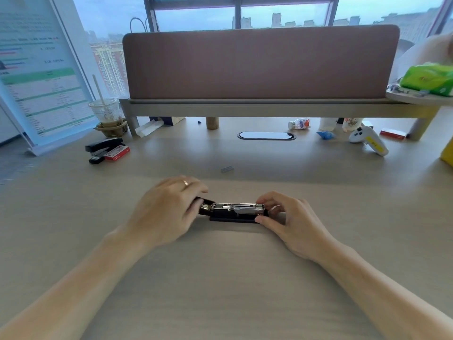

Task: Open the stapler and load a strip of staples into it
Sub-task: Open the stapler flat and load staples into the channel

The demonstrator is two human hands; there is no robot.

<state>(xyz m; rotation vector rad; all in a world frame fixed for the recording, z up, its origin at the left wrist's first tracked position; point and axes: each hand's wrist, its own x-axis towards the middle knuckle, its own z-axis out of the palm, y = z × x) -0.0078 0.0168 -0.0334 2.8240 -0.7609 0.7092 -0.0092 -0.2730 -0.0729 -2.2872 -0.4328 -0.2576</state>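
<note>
A black stapler lies sideways on the desk in front of me, its top swung open to the left so the shiny metal staple channel shows. My left hand covers and grips the stapler's left end, where the black lid is folded back. My right hand pinches the right front end of the metal channel between thumb and fingers. A short grey strip of staples lies loose on the desk beyond the stapler. Whether staples sit inside the channel I cannot tell.
A second black stapler and a red staple box lie at the far left. A plastic cup, a small bottle, a white and yellow controller and another red box line the back, under a shelf with a partition.
</note>
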